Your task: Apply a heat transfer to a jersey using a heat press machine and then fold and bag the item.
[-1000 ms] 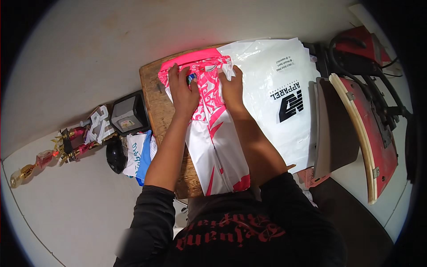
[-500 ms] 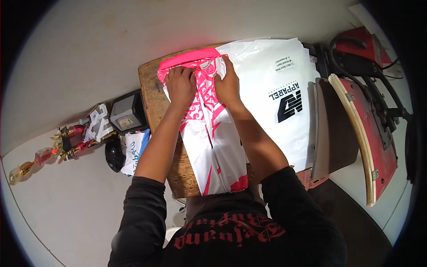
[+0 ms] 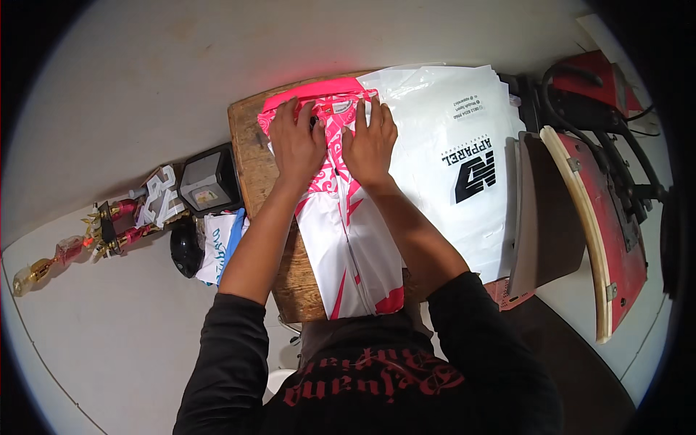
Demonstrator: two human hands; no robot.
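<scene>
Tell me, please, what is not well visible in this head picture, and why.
In the head view:
Pink and white shirt, beneath the left hand and right hand: hidden by them.
Wooden table, right side: white bags cover it.
Pink plastic: bags and brown board block most.
Black top: cut by the lower edge.

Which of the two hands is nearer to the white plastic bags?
The right hand, on the right side of the pink-white garment, close to the bags. The left hand is on the garment's left side, farther away.
</scene>
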